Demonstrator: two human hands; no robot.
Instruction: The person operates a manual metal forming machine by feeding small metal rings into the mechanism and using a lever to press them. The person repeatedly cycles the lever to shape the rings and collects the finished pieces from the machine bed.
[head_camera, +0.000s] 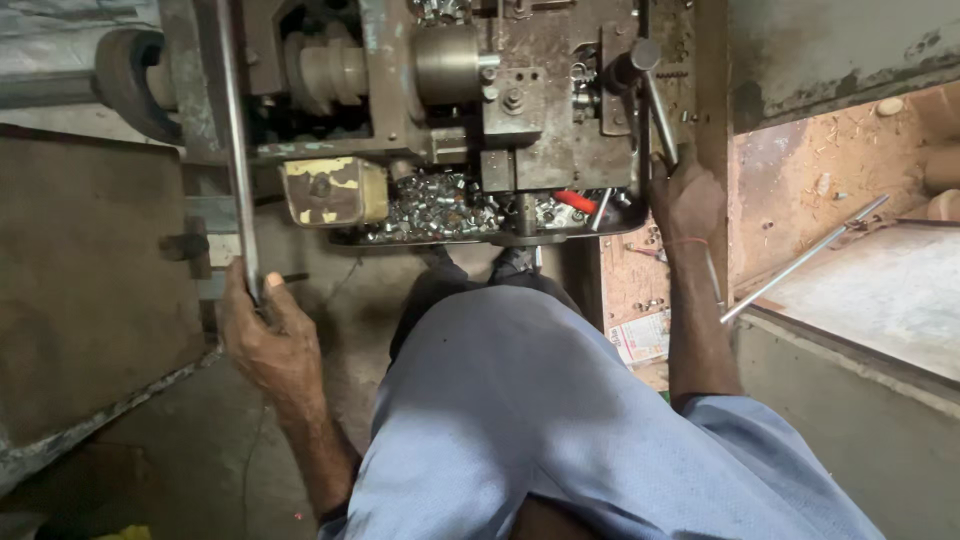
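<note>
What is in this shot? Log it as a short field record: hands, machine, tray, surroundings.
left hand: gripping long metal bar near its lower end
right hand: closed around lever handle on the machine
machine: worn metal lathe-like unit, seen from above
tray: heaped with small shiny metal parts; red-handled tool lying in it
yellow box: chipped paint, left of tray
loose rod: lying slanted at right
clothing: light blue shirt
</note>
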